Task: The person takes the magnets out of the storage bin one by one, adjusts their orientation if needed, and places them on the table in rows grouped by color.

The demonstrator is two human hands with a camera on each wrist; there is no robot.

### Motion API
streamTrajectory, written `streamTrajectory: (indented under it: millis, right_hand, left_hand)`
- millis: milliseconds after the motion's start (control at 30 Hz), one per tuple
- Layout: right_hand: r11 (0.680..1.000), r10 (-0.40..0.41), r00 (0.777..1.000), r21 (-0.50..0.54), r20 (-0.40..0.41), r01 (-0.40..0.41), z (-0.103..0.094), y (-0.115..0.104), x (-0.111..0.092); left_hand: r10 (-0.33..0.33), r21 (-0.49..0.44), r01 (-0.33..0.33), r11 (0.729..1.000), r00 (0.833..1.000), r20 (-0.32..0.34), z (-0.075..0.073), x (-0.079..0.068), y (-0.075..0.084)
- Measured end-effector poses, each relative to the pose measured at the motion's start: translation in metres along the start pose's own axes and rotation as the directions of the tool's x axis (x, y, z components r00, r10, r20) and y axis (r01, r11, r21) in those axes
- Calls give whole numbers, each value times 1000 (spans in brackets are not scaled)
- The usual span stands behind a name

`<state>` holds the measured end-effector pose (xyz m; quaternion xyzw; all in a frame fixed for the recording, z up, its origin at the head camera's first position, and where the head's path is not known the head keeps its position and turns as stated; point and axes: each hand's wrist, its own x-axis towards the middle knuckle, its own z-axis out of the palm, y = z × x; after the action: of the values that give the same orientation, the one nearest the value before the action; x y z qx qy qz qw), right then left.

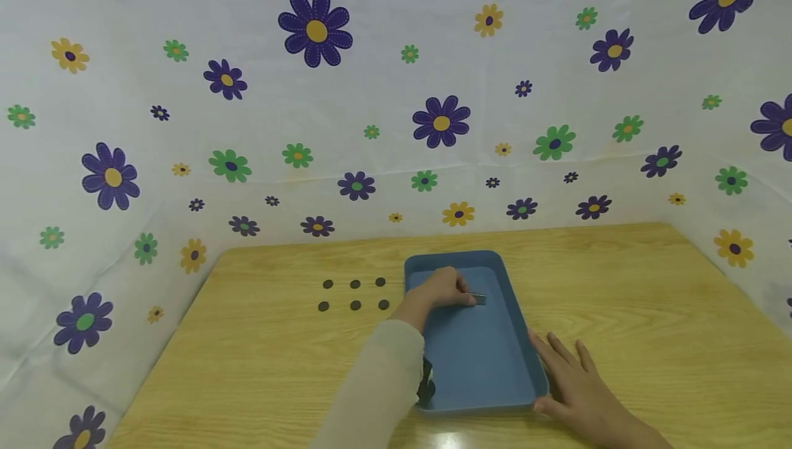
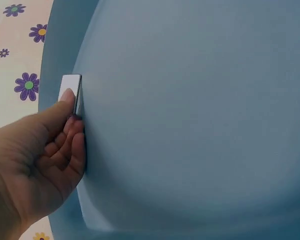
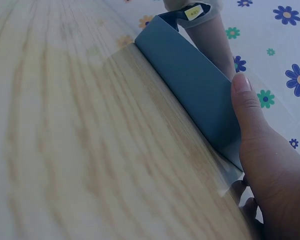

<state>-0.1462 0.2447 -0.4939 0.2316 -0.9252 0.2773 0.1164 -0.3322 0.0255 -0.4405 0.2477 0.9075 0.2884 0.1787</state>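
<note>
A blue rectangular tray [image 1: 482, 359] lies on the wooden table. Reaching over its left side, my left hand [image 1: 442, 289] pinches a small, flat silver bar [image 1: 479, 298] between thumb and fingers, inside the tray toward its far end. The left wrist view shows the thumb on the bar's pale face [image 2: 70, 84], with the other fingers curled beneath. My right hand [image 1: 572, 387] is at the tray's near right corner, fingers extended and spread. In the right wrist view, its thumb overlaps the outer wall [image 3: 190, 85] of the tray; the other fingers are partly hidden.
Several flat black discs [image 1: 355, 305] lie in two rows on the table [image 1: 260, 366], left of the tray. A white cloth [image 1: 383, 91] printed with flowers stands behind the table and along both sides. The left sleeve [image 1: 377, 373] crosses over the tray's left edge.
</note>
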Motion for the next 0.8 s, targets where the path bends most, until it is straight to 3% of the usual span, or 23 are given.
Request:
streamTrajectory:
  millis: [333,433,667,800]
  right_hand:
    - [999,-9,1000,-36,-4,9,0,0,-1]
    - [1000,1,1000,-26,3,-1,0,1,-1]
    - [999,29,999,15,18,-29,1,1,-1]
    - [999,34,999,14,18,-34,2,2,-1]
  left_hand:
    - [-3,-154,20,988,994,110,-6,0,1]
    - [14,-155,5,988,993,120,-6,0,2]
    - [75,9,-77,997,990,117,-7,1,2]
    - [119,157,-139,978,985,128,-7,3,5]
